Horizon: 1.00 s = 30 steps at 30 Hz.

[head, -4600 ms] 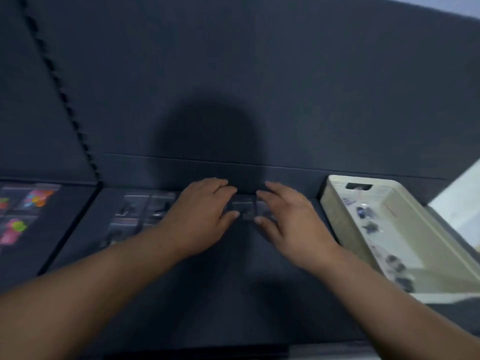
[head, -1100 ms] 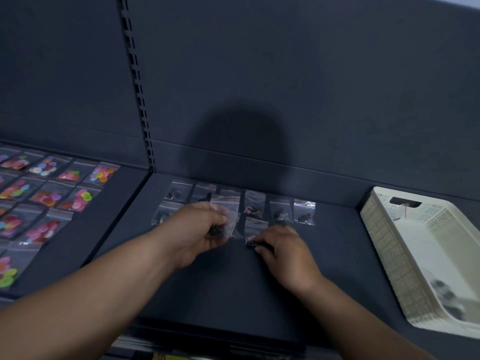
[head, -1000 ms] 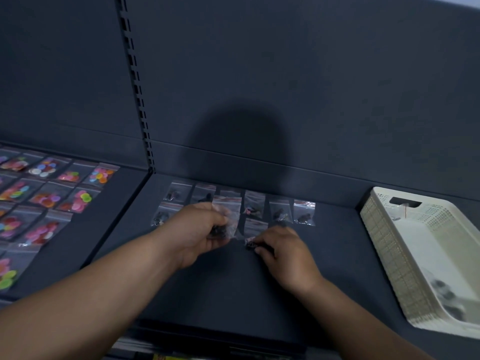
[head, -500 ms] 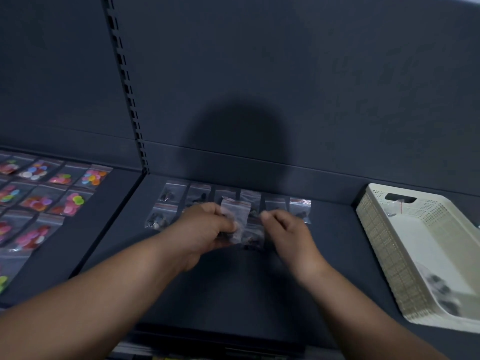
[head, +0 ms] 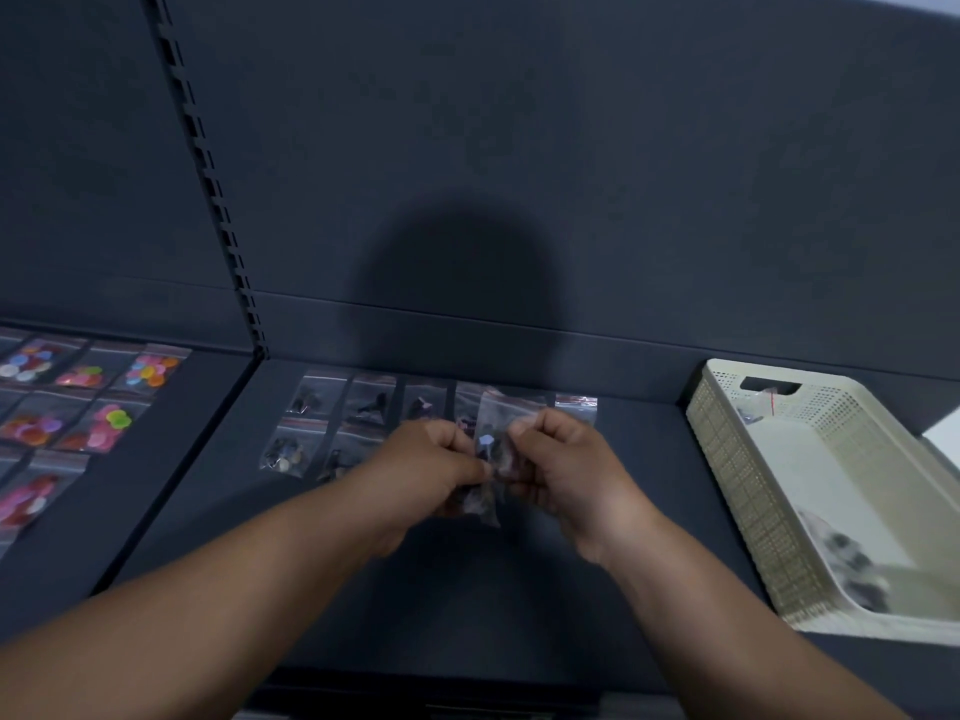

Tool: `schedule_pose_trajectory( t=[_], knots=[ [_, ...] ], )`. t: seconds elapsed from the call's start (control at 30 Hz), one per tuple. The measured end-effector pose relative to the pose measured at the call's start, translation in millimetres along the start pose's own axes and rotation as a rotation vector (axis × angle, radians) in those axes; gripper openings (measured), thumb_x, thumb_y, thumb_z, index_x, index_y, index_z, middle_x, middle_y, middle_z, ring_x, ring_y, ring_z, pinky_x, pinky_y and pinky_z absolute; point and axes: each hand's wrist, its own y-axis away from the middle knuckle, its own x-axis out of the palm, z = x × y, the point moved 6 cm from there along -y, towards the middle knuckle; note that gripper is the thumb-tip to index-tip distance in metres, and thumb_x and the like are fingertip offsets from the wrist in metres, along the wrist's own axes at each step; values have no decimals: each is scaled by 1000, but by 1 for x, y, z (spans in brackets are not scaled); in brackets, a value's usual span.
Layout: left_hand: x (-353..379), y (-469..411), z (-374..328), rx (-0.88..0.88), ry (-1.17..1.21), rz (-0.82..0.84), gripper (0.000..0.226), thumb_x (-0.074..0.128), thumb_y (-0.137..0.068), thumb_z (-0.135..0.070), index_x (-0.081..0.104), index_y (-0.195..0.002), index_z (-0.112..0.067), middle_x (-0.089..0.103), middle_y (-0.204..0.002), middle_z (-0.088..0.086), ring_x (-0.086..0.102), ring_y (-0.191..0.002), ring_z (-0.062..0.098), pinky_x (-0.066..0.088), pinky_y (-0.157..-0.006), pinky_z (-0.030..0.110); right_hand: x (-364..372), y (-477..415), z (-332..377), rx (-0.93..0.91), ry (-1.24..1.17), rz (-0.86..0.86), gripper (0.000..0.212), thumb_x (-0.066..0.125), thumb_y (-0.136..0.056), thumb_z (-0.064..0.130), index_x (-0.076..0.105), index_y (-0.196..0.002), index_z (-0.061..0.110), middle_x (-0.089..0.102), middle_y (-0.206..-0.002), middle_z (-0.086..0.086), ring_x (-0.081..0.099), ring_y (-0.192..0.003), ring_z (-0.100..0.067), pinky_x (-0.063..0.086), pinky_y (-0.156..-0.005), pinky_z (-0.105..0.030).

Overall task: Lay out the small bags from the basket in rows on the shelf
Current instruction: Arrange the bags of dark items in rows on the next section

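Your left hand (head: 431, 462) and right hand (head: 569, 467) both pinch one clear small bag (head: 492, 444) above the shelf (head: 519, 595), left of the basket (head: 727, 459). Rows of laid bags (head: 322, 423) lie farther left of it.

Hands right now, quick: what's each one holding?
Left hand: closed, pinching the small bags.
Right hand: closed, pinching the same small bags.

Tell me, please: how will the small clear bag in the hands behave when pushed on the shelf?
Probably floppy: the small clear bag hangs creased between the left hand and right hand. Likely light: a pinch alone carries it. Its glossy film may slide easily on the smooth shelf.
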Motion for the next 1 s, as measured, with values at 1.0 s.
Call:
schedule_pose_trajectory(
  t=[1.0],
  knots=[
    [8,-8,-3,-77,126,-98,14,55,-88,-2,60,-77,-9,60,-75,10,57,-66,18,51,-54,25,-57,-2,-16,-412,1177,-209,36,62,-86,19,59,-122,20,53,-115,-2,54,-106,-21,43,-82,-24]
  ],
)
